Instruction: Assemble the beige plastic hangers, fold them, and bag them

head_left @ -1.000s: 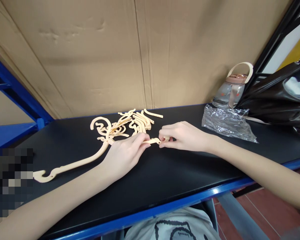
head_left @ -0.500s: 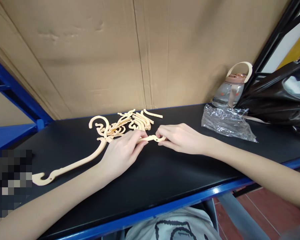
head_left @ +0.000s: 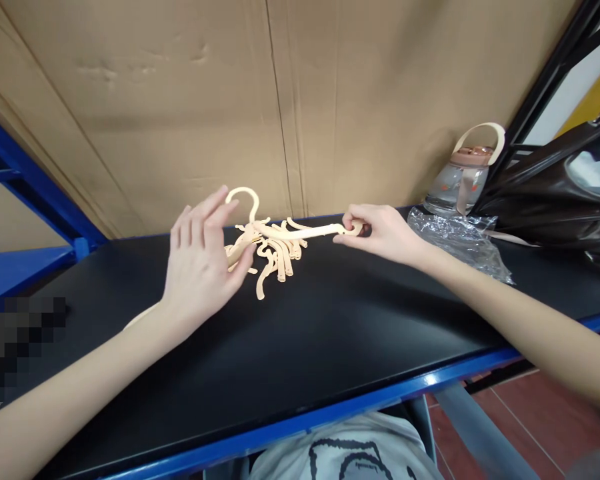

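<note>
Holding: the right hand (head_left: 380, 233) pinches the right-hand tip of one cream hanger (head_left: 300, 233) between thumb and curled fingers.
Hanger position: raised off the black table top (head_left: 330, 333) near its back edge. One arm runs almost level between the two hands, and the hook (head_left: 243, 193) stands upright against the cardboard wall (head_left: 280, 100).
Left hand: the left hand (head_left: 200, 267) is lifted with four fingers spread and straight, grasping nothing. The thumb lies against the hanger's middle; I cannot tell whether it presses there.
Count: one assembled hanger, two hands, and one heap of loose pieces (head_left: 275, 260), too tangled to number.
Heap: lies on the table under the hanger's middle, just beside the left thumb.
Right side: one crumpled plastic bag (head_left: 450, 243) near the right wrist, one water bottle (head_left: 460, 180) behind it, and one black bag (head_left: 555, 193) beyond that.
In the way: the left hand hides the hanger's joint and most of its other arm, of which a pale strip shows below the wrist.
Frame: blue metal rails (head_left: 40, 193) at the left and along the near table edge.
Materials: the hanger and pieces are smooth, matte cream plastic, thin and curved. The bag is glossy, creased film, the bottle is clear with a looped strap, and the wall is creased brown cardboard.
</note>
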`<control>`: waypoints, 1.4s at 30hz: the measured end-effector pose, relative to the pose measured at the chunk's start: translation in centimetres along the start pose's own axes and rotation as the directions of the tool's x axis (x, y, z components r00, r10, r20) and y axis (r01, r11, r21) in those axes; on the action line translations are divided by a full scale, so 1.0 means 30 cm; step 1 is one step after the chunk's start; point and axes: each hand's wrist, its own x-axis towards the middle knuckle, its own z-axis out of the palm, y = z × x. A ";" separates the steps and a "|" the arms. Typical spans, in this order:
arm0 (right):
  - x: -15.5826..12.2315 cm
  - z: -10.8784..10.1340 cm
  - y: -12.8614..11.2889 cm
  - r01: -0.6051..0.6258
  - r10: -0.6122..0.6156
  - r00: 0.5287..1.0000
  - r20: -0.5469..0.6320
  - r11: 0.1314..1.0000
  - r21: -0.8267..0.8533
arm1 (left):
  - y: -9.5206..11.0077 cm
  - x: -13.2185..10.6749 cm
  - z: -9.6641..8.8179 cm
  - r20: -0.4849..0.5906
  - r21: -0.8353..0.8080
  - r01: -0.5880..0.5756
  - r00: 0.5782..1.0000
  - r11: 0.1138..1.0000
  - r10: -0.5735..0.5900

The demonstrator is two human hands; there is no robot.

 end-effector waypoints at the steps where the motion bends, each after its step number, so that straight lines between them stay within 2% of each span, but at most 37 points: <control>1: 0.009 -0.007 0.028 -0.043 0.043 0.999 -0.004 0.999 0.032 | -0.018 0.006 0.002 0.036 0.008 0.042 0.998 0.999 -0.042; 3: 0.023 -0.019 0.079 -0.117 0.121 0.992 -0.043 0.990 0.077 | -0.048 0.018 0.014 0.110 0.004 0.127 0.986 0.992 -0.126; 6: 0.036 -0.031 0.129 -0.159 0.167 0.981 -0.103 0.984 0.085 | -0.074 0.026 0.037 0.210 0.033 0.205 0.956 0.978 -0.207; 11: 0.039 -0.030 0.154 -0.170 0.167 0.983 -0.081 0.985 -0.025 | -0.056 0.015 0.050 0.299 0.032 0.169 0.939 0.985 -0.171; 14: 0.037 -0.025 0.163 -0.144 0.143 0.990 -0.012 0.989 -0.018 | -0.032 0.002 0.050 0.337 0.028 0.150 0.930 0.988 -0.150; 17: 0.033 -0.022 0.161 -0.116 0.107 0.985 0.133 0.991 0.067 | -0.012 -0.014 0.055 0.328 0.040 0.092 0.939 0.995 -0.100; 20: 0.026 -0.015 0.135 -0.117 0.077 0.956 0.282 0.985 0.127 | 0.003 -0.028 0.062 0.311 0.034 0.034 0.949 0.999 -0.043; 24: 0.015 0.004 0.086 -0.094 0.031 0.922 0.386 0.985 0.144 | 0.011 -0.031 0.057 0.317 0.015 -0.006 0.948 1.000 0.001; 28: 0.005 0.015 0.053 -0.053 0.010 0.923 0.384 0.993 0.102 | -0.007 -0.015 0.049 0.283 0.040 -0.025 0.959 0.999 0.013; 32: 0.001 0.014 0.032 0.021 -0.029 0.943 0.332 0.999 0.026 | -0.032 -0.005 0.058 0.305 0.098 -0.090 0.951 0.991 0.057; 35: -0.002 0.019 0.025 -0.016 0.013 0.947 0.322 1.000 0.006 | -0.043 -0.003 0.068 0.293 0.143 -0.104 0.954 0.984 0.058; 39: -0.019 0.039 0.011 -0.110 0.063 0.945 0.321 0.986 0.129 | -0.052 0.002 0.070 0.278 0.132 -0.083 0.960 0.988 0.043; 42: -0.037 0.041 -0.020 -0.118 0.005 0.930 0.367 0.951 0.287 | -0.057 0.006 0.060 0.270 0.111 -0.056 0.963 0.992 0.025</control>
